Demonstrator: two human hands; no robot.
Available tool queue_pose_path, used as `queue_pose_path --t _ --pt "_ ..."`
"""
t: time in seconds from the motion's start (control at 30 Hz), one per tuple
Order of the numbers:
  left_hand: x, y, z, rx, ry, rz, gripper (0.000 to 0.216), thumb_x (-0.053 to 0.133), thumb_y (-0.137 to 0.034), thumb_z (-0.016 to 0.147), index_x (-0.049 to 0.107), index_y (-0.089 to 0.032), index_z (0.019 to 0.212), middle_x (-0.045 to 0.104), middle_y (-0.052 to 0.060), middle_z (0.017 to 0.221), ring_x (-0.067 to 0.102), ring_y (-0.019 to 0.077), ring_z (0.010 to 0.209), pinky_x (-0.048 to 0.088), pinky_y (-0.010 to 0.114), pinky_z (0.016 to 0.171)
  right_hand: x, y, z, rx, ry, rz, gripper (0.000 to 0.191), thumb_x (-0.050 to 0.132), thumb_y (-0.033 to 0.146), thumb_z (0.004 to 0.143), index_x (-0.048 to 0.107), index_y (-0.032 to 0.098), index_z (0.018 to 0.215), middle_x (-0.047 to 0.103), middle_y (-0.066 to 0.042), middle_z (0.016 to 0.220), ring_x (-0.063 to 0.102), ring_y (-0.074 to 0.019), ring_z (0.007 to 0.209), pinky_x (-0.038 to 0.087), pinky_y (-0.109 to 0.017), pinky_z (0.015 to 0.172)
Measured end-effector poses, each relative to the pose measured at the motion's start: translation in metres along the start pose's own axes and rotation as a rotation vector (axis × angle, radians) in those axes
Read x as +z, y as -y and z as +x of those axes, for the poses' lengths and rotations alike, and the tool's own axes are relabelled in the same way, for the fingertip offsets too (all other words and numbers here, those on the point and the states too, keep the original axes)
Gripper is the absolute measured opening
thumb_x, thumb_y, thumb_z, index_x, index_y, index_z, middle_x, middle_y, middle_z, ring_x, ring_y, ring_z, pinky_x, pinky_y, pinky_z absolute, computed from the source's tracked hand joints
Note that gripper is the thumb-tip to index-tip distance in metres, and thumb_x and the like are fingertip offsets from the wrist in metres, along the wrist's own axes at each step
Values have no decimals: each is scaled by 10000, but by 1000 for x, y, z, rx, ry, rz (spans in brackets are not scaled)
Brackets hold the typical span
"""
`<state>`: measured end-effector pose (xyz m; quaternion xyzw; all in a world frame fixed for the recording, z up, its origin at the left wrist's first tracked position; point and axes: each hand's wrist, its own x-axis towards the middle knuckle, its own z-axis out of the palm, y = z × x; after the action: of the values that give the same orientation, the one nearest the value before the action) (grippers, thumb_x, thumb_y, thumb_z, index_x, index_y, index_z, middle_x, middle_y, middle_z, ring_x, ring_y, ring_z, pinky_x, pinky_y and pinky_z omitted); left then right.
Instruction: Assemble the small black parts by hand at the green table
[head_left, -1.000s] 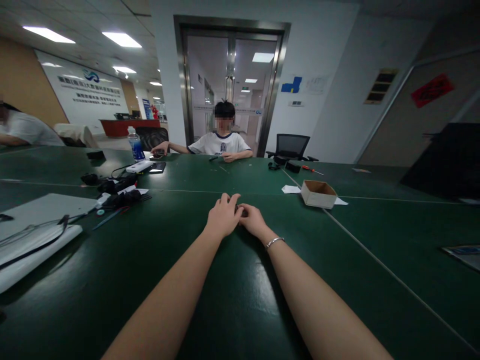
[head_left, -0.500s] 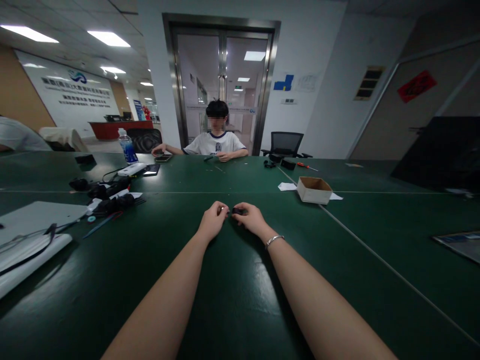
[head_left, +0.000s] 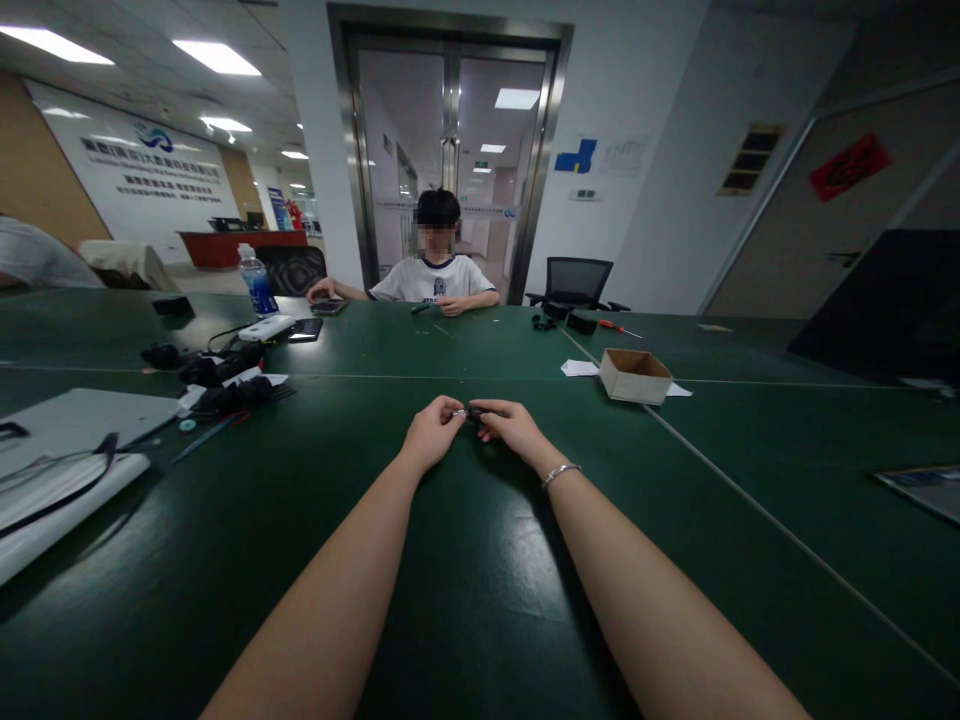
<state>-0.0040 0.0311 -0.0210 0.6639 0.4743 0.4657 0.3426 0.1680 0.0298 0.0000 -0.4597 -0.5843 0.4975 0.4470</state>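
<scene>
Both my arms reach forward over the dark green table (head_left: 465, 560). My left hand (head_left: 431, 432) and my right hand (head_left: 510, 426) meet fingertip to fingertip near the table's middle. Between them sits a small black part (head_left: 475, 411), pinched by my right fingers. My left fingers are pinched together on a tiny light piece right at that part; it is too small to name. A thin bracelet (head_left: 561, 471) circles my right wrist.
An open cardboard box (head_left: 634, 375) stands to the right on white paper. A heap of black parts and cables (head_left: 225, 385) lies to the left, near a grey laptop (head_left: 82, 418) and a water bottle (head_left: 256, 282). A person in a white shirt (head_left: 435, 280) sits across the table.
My hands, overlapped a second ago, drew slightly apart and now touch again at the fingertips around the small black part. The view has shifted a little.
</scene>
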Motion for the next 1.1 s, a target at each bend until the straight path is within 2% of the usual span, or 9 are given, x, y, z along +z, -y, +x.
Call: queue_pose_path --t 0.13,0.27,0.5,1.1 --pt "-1 -1 -1 4 23 -22 142 623 -259 812 619 -203 943 677 33 924 633 161 865 493 288 830 -1 -1 -1 -4 -33 150 305 581 -49 798 667 109 1045 646 -15 736 653 -102 536 556 -165 498" --pt "-1 1 0 -8 8 -35 146 620 -256 813 622 -203 949 675 38 937 633 162 880 490 290 839 -2 2 -3 39 -36 224 193 570 -2 858 657 97 999 668 -52 745 673 -118 574 579 -168 543" --pt "-2 -3 -1 -15 -1 -38 157 638 -244 794 630 -193 942 675 39 932 628 161 868 488 287 835 -1 7 -5 40 -29 236 222 540 -47 854 650 98 980 686 -62 763 692 -128 610 586 -164 568" --pt "-2 -6 1 -61 -10 -53 132 617 -221 810 637 -166 929 691 64 892 652 178 847 495 286 769 -5 -4 0 -10 8 259 224 627 -8 805 673 143 964 660 -16 768 656 -98 573 579 -164 537"
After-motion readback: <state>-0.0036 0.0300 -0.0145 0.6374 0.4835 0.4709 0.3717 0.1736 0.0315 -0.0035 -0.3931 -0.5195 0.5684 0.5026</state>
